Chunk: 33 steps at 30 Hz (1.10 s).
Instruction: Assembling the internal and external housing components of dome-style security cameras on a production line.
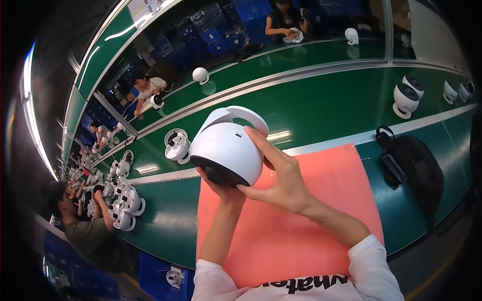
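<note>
Between my hands, above an orange-pink mat [301,215], is a white round camera [228,148] with a black front and a curved white stand. Its black face tilts down toward me, and a small dark slot shows on its white shell. My left hand [220,186] supports it from below, its fingers mostly hidden behind the black front. My right hand [276,175] grips its right side, thumb low by the black rim and fingers high on the shell. Just left of it, an opened white housing [177,145] with dark parts inside sits on the green conveyor belt [321,108].
A black bag [416,175] lies on the bench to the right. Finished-looking white cameras [405,99] stand on the belt at far right. Several white housings [125,203] crowd the bench at left, beside a co-worker [90,226]. A blue bin [160,276] is below. More people work across the belt.
</note>
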Motion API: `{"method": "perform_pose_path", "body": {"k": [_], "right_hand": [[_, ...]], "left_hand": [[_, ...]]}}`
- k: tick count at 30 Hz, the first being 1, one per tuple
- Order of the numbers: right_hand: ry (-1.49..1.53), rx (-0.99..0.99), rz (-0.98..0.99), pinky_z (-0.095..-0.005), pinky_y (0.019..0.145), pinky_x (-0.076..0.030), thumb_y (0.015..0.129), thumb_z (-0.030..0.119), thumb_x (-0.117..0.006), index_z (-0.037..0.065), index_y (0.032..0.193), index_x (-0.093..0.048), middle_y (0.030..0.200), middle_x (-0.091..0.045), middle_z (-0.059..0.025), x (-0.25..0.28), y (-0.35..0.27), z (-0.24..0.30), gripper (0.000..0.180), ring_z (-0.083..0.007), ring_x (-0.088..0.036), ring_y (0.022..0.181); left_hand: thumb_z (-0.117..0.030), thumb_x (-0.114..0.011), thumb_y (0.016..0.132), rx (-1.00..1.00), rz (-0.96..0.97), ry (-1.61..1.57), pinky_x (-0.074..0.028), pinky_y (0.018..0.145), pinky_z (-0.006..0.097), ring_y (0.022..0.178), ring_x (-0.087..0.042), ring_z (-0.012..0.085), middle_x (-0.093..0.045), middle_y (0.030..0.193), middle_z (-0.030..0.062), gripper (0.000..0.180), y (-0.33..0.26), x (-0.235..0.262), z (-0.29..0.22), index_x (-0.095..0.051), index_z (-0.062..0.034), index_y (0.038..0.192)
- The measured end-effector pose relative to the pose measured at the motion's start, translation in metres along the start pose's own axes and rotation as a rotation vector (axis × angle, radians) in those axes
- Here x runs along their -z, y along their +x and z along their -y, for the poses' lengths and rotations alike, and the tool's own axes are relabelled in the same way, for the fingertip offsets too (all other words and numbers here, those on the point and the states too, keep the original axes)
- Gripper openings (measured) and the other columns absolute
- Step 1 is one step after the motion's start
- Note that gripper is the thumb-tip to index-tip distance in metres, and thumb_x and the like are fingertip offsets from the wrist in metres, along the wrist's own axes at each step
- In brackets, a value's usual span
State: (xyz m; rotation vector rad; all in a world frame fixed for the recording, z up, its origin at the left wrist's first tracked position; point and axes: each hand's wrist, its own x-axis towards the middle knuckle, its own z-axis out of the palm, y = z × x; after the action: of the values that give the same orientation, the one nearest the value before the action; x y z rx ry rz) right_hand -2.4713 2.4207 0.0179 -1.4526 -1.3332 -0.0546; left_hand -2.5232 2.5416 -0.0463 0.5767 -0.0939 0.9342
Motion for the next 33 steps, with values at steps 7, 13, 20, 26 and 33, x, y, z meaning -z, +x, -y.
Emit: {"method": "perform_pose_path", "body": {"k": [7, 13, 20, 26, 33], "right_hand": [[-0.053, 0.068, -0.114, -0.0357, 0.092, -0.046, 0.062, 0.012, -0.076, 0.008, 0.137, -0.031, 0.131, -0.043, -0.0191, 0.029, 0.005, -0.021, 0.088, -0.0286, -0.051, 0.113], [0.289, -0.297, -0.24, -0.0365, 0.088, -0.045, 0.067, 0.018, -0.075, 0.008, 0.135, -0.034, 0.119, -0.05, -0.0111, 0.053, 0.011, -0.085, 0.079, -0.0242, -0.049, 0.111], [0.758, -0.831, -0.499, -0.0332, 0.082, -0.045, 0.076, 0.036, -0.069, 0.011, 0.119, -0.045, 0.111, -0.05, -0.0076, 0.102, 0.005, -0.155, 0.055, -0.0215, -0.052, 0.094], [0.657, -0.826, -0.68, -0.0375, 0.092, -0.041, 0.076, 0.04, -0.069, 0.007, 0.123, -0.039, 0.116, -0.044, -0.0103, 0.139, -0.009, -0.187, 0.065, -0.0259, -0.049, 0.106], [0.586, -0.838, -0.713, -0.0388, 0.095, -0.04, 0.078, 0.042, -0.066, 0.006, 0.123, -0.04, 0.113, -0.045, -0.0114, 0.142, -0.009, -0.188, 0.063, -0.0275, -0.047, 0.109]], "left_hand": [[-0.069, -0.035, 0.079, -0.015, 0.105, -0.02, -0.04, 0.096, 0.048, 0.121, -0.04, 0.0304, -0.038, 0.135, 0.0073, 0.074, 0.028, -0.022, 0.041, -0.031, -0.0203, 0.135], [-0.058, -0.043, 0.085, 0.445, 0.039, 0.122, -0.041, 0.096, 0.045, 0.118, -0.044, 0.0271, -0.042, 0.131, 0.0088, 0.063, 0.041, -0.03, 0.06, -0.038, -0.0135, 0.13], [-0.037, -0.058, 0.084, 0.407, 0.546, 0.951, -0.03, 0.102, 0.047, 0.125, -0.035, 0.0356, -0.03, 0.139, 0.0161, 0.061, -0.01, 0.003, 0.103, -0.032, -0.0108, 0.132], [-0.052, -0.056, 0.077, 0.068, 1.14, 1.716, -0.016, 0.105, 0.056, 0.131, -0.021, 0.0413, -0.022, 0.142, 0.0236, 0.071, -0.09, 0.004, 0.077, -0.038, -0.0118, 0.133], [-0.054, -0.053, 0.078, 0.055, 1.198, 1.706, -0.021, 0.102, 0.055, 0.129, -0.027, 0.039, -0.027, 0.141, 0.0225, 0.07, -0.119, 0.024, 0.049, -0.038, -0.0141, 0.134]]}}
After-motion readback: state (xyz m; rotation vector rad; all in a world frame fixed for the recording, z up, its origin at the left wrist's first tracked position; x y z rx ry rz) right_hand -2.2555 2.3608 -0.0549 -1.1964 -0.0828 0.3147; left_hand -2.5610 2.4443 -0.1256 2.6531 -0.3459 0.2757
